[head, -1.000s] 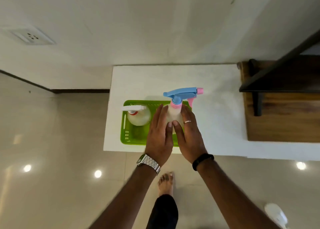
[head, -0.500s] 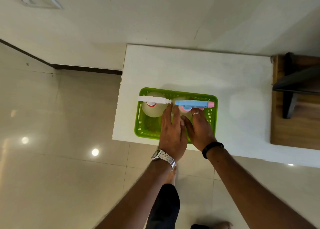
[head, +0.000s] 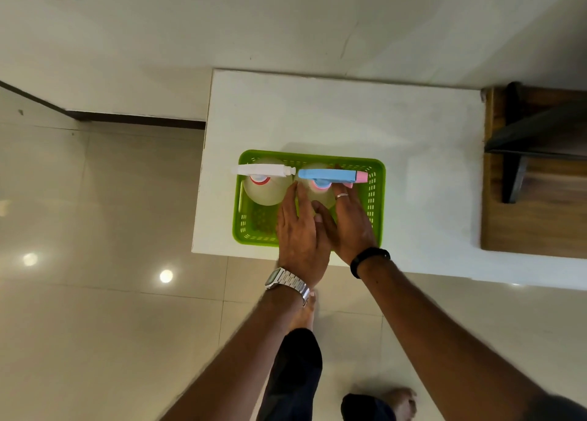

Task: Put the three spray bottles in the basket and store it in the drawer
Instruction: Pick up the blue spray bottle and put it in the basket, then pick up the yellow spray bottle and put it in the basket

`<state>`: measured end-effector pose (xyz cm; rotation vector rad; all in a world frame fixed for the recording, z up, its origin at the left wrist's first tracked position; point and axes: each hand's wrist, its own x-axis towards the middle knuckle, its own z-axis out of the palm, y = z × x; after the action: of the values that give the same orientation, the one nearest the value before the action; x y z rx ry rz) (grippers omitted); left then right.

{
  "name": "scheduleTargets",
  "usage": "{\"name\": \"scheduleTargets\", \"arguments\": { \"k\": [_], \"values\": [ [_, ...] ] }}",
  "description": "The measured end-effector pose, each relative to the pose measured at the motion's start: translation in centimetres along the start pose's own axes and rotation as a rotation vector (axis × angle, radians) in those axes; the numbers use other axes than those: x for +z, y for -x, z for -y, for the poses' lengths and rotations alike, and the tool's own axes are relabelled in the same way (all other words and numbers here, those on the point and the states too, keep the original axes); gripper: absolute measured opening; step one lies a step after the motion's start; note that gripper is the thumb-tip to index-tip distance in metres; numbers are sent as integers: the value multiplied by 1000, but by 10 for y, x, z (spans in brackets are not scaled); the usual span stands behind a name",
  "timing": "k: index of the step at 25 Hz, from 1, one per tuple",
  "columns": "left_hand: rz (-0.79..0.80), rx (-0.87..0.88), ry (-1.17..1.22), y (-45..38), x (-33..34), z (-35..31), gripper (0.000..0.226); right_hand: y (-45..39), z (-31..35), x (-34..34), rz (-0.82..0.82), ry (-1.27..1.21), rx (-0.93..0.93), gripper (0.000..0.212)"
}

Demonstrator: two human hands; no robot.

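A green plastic basket sits near the front left edge of a white table. Inside it, on the left, stands a spray bottle with a white head and red collar. Beside it stands a bottle with a blue head and pink nozzle. My left hand and my right hand are both wrapped around the blue-headed bottle's body, which they mostly hide. No third bottle is in view.
A wooden shelf unit with a dark bracket adjoins the table on the right. A white wall rises behind the table. Glossy tiled floor spreads to the left and below, with my feet on it.
The blue-headed bottle has come down from above the basket and now stands inside it. My view has shifted to look more steeply down; both hands still hold the bottle.
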<state>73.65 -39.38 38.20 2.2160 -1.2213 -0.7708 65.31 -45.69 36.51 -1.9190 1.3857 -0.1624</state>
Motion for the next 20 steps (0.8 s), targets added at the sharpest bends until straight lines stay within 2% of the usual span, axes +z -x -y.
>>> {"name": "scheduleTargets", "arguments": {
  "k": [2, 7, 11, 15, 17, 20],
  "values": [
    [7, -2, 28, 11, -6, 8, 60, 6, -1, -5, -71, -92, -18, 55],
    [-30, 153, 36, 44, -21, 11, 48, 58, -11, -20, -214, -85, -7, 61],
    [65, 365, -106, 62, -21, 9, 41, 109, -34, -25, -200, -117, 62, 62],
    [310, 505, -204, 77, 16, -7, 34, 160, -83, -27, -191, -72, 105, 59],
    [487, 567, -275, 91, 45, -17, 32, 187, -110, -28, -164, -32, 138, 60],
    [770, 695, -468, 126, 106, -35, 38, 246, -174, -29, -120, -3, 293, 62]
  ]
}}
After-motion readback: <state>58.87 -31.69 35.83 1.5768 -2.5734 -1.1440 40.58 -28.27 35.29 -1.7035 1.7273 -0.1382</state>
